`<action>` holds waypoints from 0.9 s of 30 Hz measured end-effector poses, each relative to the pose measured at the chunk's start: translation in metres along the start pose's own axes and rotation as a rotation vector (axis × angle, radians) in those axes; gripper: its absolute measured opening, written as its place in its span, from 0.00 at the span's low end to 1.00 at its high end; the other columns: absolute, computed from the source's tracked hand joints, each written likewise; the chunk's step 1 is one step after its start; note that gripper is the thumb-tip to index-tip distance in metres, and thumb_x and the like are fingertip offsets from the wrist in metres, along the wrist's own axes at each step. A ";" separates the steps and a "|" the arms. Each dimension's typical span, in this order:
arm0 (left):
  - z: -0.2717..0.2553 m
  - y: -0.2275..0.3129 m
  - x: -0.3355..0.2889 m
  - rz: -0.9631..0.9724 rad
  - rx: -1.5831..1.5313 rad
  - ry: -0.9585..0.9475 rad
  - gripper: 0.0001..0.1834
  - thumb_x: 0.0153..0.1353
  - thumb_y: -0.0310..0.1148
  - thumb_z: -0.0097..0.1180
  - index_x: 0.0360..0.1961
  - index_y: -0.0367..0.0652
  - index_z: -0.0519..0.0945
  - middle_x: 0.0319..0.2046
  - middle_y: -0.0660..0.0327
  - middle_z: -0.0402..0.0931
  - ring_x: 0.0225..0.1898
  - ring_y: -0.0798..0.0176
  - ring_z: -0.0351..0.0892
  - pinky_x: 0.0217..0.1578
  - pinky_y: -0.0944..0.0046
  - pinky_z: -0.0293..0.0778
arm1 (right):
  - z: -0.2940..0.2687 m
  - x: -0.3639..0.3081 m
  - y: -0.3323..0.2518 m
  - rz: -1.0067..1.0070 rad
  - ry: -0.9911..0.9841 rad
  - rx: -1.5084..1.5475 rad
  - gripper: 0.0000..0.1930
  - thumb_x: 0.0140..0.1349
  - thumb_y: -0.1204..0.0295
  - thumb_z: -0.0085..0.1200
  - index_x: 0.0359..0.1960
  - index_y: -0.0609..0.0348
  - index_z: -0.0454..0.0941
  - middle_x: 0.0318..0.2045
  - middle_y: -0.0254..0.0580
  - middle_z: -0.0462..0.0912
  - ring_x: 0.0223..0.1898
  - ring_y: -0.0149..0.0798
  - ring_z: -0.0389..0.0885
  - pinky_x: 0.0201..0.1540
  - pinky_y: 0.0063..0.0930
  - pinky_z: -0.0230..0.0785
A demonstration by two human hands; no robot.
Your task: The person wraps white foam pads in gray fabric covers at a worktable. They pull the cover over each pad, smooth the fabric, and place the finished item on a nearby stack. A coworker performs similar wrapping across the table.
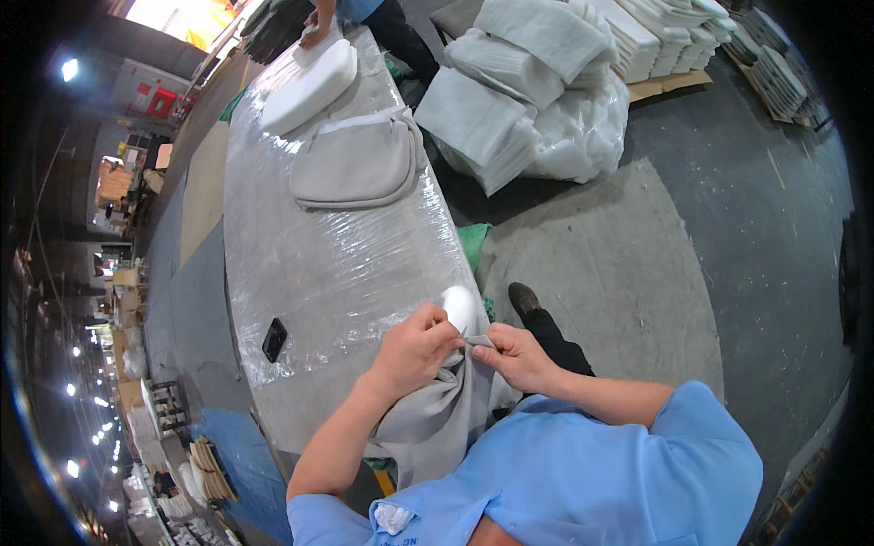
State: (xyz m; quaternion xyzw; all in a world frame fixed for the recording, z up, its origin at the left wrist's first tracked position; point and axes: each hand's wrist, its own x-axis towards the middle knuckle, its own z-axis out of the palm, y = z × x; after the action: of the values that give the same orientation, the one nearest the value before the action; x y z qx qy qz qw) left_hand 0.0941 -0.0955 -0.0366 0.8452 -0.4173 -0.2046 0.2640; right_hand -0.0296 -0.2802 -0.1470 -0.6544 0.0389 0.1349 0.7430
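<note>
Close to my body, at the table's right edge, both my hands pinch the edge of a grey fabric cover (432, 423). My left hand (414, 350) has its fingers closed on the cloth, and my right hand (521, 357) grips a short strip of its edge between thumb and fingers. A white padded piece (458, 308) sticks out of the cover just beyond my fingers. The rest of the cover hangs in folds toward my lap. How far the white piece reaches into the cloth is hidden.
The table (346, 255) is wrapped in clear film. A black phone (274, 339) lies at its left, grey cushion covers (357, 164) and white foam pads (309, 88) farther off. Another person's hand (316, 35) is at the far end. White sheet stacks (510, 77) stand right.
</note>
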 end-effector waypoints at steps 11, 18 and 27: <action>0.011 -0.038 0.031 0.195 -0.108 0.112 0.05 0.66 0.27 0.64 0.37 0.36 0.81 0.55 0.49 0.79 0.41 0.53 0.84 0.42 0.57 0.80 | -0.018 0.048 -0.010 -0.365 0.017 -0.246 0.11 0.75 0.67 0.56 0.48 0.60 0.84 0.76 0.59 0.60 0.74 0.57 0.64 0.71 0.43 0.61; 0.014 -0.053 0.043 -0.160 -0.288 0.136 0.06 0.67 0.28 0.63 0.37 0.35 0.83 0.36 0.55 0.78 0.33 0.58 0.78 0.35 0.61 0.73 | -0.012 0.075 -0.002 -0.191 0.174 -0.105 0.12 0.75 0.67 0.55 0.47 0.64 0.85 0.55 0.47 0.85 0.51 0.45 0.84 0.54 0.33 0.74; 0.024 -0.117 0.051 -0.463 -0.531 0.003 0.15 0.70 0.40 0.62 0.35 0.37 0.84 0.34 0.56 0.76 0.39 0.59 0.76 0.41 0.59 0.72 | 0.002 0.120 0.011 -0.011 0.236 0.080 0.13 0.75 0.69 0.56 0.36 0.69 0.84 0.42 0.37 0.80 0.40 0.30 0.76 0.42 0.25 0.67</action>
State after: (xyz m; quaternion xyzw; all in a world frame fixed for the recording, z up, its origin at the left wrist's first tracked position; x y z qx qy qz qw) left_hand 0.1793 -0.0834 -0.1335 0.8194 -0.1463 -0.3593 0.4219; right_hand 0.0826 -0.2591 -0.1850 -0.6359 0.1278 0.0511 0.7594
